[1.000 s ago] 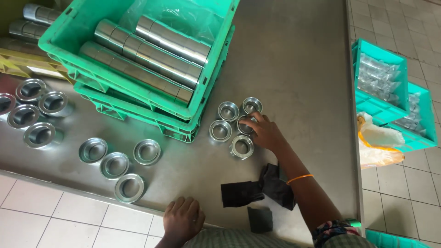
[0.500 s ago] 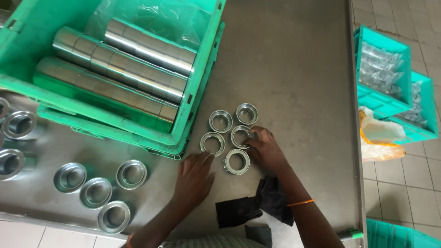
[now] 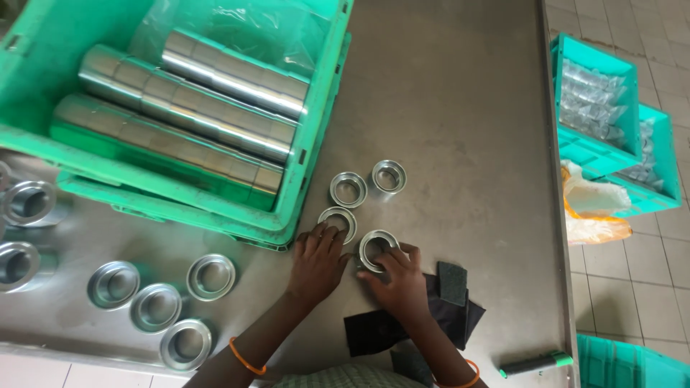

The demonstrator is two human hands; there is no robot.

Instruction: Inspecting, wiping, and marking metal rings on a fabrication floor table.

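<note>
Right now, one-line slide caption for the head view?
Left hand and right hand rest on metal rings beside a green crate of stacked cylinders.

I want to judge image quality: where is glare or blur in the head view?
Head view: glare streaks on the stacked steel tubes and crinkled plastic liner; the steel table shows soft sheen; both hands, left and right, look sharp, unblurred.

A clear plastic bag [image 3: 237, 29] is lining the far end of the big green crate [image 3: 316, 144] on the counter [image 3: 445, 93], crumpled and glossy. Off to the right, two small teal crates [image 3: 575, 144] are sitting on the tiled floor, holding clear plastic-wrapped packs [image 3: 593, 100]. A crumpled white and orange plastic bag [image 3: 593, 212] is lying just near them.
</note>
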